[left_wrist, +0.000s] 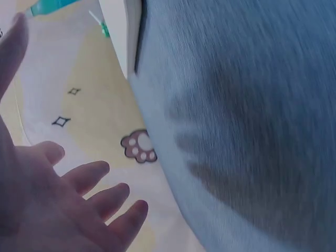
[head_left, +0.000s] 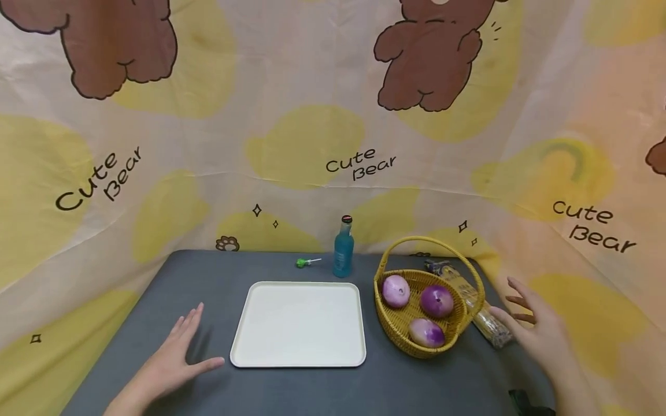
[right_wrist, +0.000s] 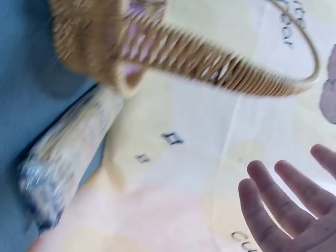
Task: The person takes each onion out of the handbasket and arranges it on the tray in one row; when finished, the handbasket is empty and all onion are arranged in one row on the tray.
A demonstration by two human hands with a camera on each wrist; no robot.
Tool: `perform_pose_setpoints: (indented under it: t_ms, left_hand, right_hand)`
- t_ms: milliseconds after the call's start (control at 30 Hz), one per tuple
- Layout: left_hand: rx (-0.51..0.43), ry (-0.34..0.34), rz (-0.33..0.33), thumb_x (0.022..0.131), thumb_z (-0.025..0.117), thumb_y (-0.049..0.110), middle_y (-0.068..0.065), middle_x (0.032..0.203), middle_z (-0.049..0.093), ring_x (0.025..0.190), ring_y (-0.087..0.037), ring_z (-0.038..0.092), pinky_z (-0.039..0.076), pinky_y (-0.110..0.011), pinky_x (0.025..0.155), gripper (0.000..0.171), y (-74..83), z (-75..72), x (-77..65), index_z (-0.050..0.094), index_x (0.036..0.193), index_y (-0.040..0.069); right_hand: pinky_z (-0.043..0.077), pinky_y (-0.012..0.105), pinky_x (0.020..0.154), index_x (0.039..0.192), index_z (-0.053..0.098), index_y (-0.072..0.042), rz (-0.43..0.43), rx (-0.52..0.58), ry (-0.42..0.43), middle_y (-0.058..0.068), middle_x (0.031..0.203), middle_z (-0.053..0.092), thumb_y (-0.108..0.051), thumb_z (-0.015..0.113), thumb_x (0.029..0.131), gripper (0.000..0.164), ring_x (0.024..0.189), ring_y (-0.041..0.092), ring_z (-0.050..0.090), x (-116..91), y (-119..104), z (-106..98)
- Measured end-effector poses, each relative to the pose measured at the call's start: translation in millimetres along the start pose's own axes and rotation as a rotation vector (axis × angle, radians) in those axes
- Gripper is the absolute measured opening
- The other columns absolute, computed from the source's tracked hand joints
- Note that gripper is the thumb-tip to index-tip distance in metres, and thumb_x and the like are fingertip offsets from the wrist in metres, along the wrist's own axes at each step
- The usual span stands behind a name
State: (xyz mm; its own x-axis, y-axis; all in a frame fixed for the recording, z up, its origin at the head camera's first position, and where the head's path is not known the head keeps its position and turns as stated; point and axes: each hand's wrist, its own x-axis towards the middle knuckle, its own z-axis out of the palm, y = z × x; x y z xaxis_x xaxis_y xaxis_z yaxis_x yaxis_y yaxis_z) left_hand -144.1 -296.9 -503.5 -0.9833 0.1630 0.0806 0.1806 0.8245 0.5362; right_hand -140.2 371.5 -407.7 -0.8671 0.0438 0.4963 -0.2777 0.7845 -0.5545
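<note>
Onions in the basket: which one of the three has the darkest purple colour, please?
The back right onion: it looks mostly deep purple, while the left onion is pale lilac and the front onion is pale with a purple patch.

A blue bottle (head_left: pixel 343 254) stands near a green lollipop (head_left: pixel 301 263), before a hanging cloth (head_left: pixel 291 144) printed with brown bears.

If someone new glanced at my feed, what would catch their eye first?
Probably the big brown bears across the top of the head view, printed on the backdrop cloth. Next, the yellow basket holding three purple vegetables, between the white tray and the right hand. Then the bright blue bottle, upright behind the tray.
</note>
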Motion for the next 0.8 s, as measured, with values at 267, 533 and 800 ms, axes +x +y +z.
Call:
perform_pose_setpoints:
  t_ms: [267, 533, 800]
  left_hand:
    - [-0.081, -0.087, 0.003, 0.070, 0.088, 0.052, -0.031, 0.160, 0.027, 0.145, -0.057, 0.026, 0.032, -0.073, 0.106, 0.121, 17.7, 14.3, 9.2, 0.022, 0.161, 0.010]
    - [-0.080, -0.144, -0.075, 0.065, 0.091, 0.052, -0.030, 0.162, 0.023, 0.146, -0.054, 0.028, 0.034, -0.070, 0.109, 0.127, 22.8, 29.6, 24.7, 0.021, 0.160, 0.003]
    - [-0.115, -0.187, -0.109, 0.067, 0.091, 0.051, -0.032, 0.162, 0.021, 0.147, -0.055, 0.022, 0.030, -0.071, 0.111, 0.128, 22.8, 39.5, 25.2, 0.020, 0.160, 0.000]
  right_hand:
    - [0.045, 0.000, 0.078, 0.147, 0.053, -0.014, 0.014, 0.102, 0.075, -0.037, 0.122, 0.054, -0.004, 0.079, 0.086, 0.067, 0.105, -0.017, 0.056, -7.5, -25.3, 13.4]
    - [0.050, 0.006, 0.082, 0.144, 0.053, -0.006, 0.009, 0.222, 0.119, -0.020, 0.116, 0.065, 0.009, 0.075, 0.084, 0.065, 0.103, -0.003, 0.064, -15.8, -41.4, 28.7]
    - [0.051, 0.007, 0.083, 0.139, 0.060, -0.010, -0.015, 0.252, 0.075, -0.017, 0.119, 0.066, 0.005, 0.079, 0.083, 0.060, 0.105, -0.005, 0.064, -16.2, -51.1, 55.0]
